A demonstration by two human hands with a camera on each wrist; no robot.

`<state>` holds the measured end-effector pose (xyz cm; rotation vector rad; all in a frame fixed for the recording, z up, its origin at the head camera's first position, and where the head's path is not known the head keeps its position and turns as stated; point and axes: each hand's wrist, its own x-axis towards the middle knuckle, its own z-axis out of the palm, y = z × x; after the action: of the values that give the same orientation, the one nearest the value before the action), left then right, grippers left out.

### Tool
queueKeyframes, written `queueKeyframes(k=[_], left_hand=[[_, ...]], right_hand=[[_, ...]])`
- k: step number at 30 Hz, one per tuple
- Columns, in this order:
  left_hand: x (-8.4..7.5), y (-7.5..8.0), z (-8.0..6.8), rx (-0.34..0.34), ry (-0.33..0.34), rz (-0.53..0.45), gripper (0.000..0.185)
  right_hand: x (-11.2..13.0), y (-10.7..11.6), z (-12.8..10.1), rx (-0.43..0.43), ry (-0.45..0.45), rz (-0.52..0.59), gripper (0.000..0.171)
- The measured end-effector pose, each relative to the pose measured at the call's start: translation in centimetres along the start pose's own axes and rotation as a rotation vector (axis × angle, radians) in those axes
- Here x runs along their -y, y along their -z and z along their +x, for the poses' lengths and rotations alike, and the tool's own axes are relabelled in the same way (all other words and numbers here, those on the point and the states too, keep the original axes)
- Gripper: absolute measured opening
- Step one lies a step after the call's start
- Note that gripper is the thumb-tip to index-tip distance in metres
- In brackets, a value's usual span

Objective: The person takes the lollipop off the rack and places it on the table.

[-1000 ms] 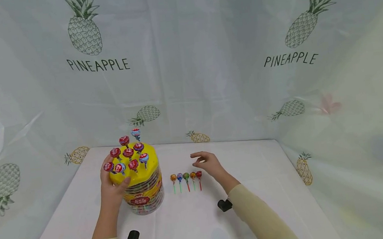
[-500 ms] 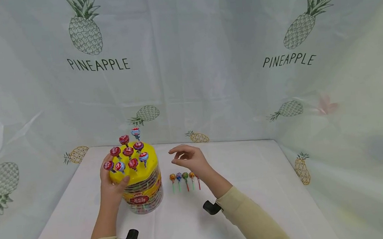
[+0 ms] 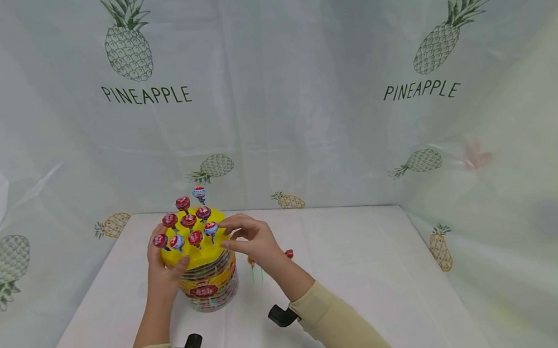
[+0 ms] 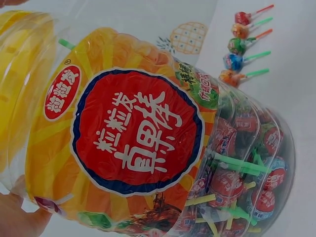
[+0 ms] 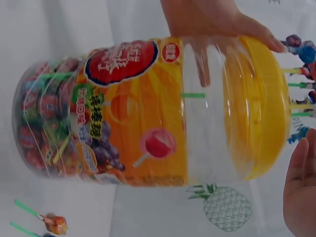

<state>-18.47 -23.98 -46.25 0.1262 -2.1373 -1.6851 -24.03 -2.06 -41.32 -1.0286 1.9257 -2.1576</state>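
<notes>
a: what's hidden?
b: the right hand (image 3: 252, 239) covers most loose lollipops (image 3: 289, 253) on the table (image 3: 369, 277); whether it pinches anything, i can't tell.
a: the jar (image 3: 206, 270)?
b: clear, full of lollipops, yellow lid (image 3: 201, 251) studded with more; left hand (image 3: 163, 272) grips its side.

I work at a table (image 3: 369, 277) covered with a white cloth. A pale, translucent sheet (image 3: 278, 112) encloses the table on three sides: behind it, to my left and to my right. The sheet is printed with outline pineapples, some dark green and some yellow. A large pineapple (image 3: 126, 34) stands at the upper left and another pineapple (image 3: 442, 35) at the upper right, each above the word "PINEAPPLE". The sheet shows creases and vertical folds. The light is soft and even, with faint shadows on the cloth.
</notes>
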Motion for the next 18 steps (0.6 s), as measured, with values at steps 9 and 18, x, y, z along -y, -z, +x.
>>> queueKeyframes(k=[9,18], left_hand=[[-0.1,0.1,-0.1,-0.009,-0.015,0.015,0.08],[-0.1,0.0,-0.1,-0.006,-0.019,0.017,0.079]], right_hand=[[-0.5,-1.3,0.4,-0.046,-0.044,0.021,0.033],[-0.3,-2.3,0.8,-0.102,-0.074,-0.007,0.031]])
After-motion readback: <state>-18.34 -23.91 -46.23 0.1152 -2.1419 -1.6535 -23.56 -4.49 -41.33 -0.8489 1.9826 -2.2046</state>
